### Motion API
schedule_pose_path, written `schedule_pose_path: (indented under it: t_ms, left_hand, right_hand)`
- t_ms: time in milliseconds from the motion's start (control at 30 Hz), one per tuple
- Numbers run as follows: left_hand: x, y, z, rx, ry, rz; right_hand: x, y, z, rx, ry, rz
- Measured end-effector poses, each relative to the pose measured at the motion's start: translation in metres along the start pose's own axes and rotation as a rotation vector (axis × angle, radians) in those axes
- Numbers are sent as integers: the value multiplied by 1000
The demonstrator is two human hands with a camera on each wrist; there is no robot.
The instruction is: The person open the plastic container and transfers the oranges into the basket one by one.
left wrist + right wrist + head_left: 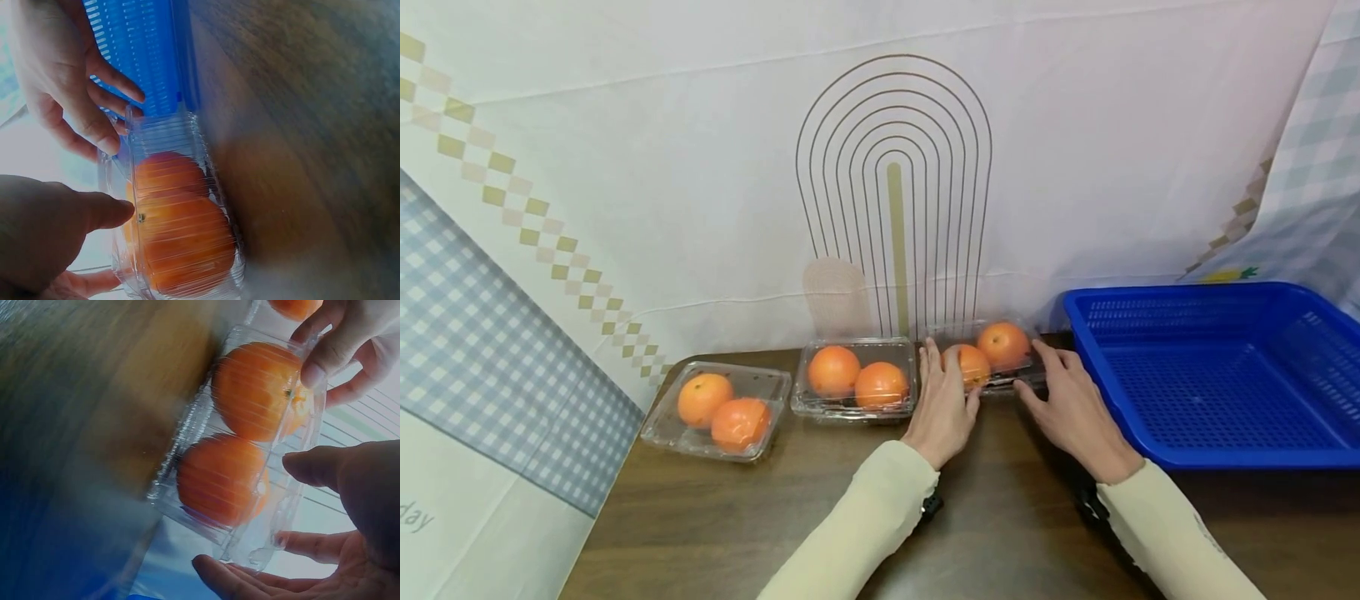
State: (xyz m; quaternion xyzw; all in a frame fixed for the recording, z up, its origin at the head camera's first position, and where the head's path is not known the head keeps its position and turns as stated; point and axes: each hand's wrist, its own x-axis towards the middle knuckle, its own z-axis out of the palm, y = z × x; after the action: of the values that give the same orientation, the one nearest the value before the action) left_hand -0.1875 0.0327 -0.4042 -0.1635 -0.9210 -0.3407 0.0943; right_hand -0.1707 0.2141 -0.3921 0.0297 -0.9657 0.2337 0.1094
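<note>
A clear plastic clamshell box [992, 383] with two orange fruits [256, 390] lies between my hands, against the wall at the back of the table. My left hand [943, 408] grips its left end, thumb on the front side and fingers round the corner. Spread round the right end is my right hand [1071, 408], its fingers fairly straight and touching the box. In the right wrist view, the right thumb [312, 464] is by the lid edge. The lid looks down over the fruits; whether it is latched cannot be told.
Two more clear boxes with two orange fruits each, the middle box [855, 408] and the left box [662, 429], stand in a row to the left. A blue plastic basket [1093, 367] is close by on the right. Patterned cloth [700, 167] hangs behind the table.
</note>
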Motion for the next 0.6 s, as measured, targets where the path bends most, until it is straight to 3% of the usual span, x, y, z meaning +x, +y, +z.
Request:
schedule_pose_path:
  t_ms: [600]
  left_hand:
    - [-22, 2, -7, 72, -50, 58]
  right_hand:
    - [-11, -3, -10, -78, -29, -23]
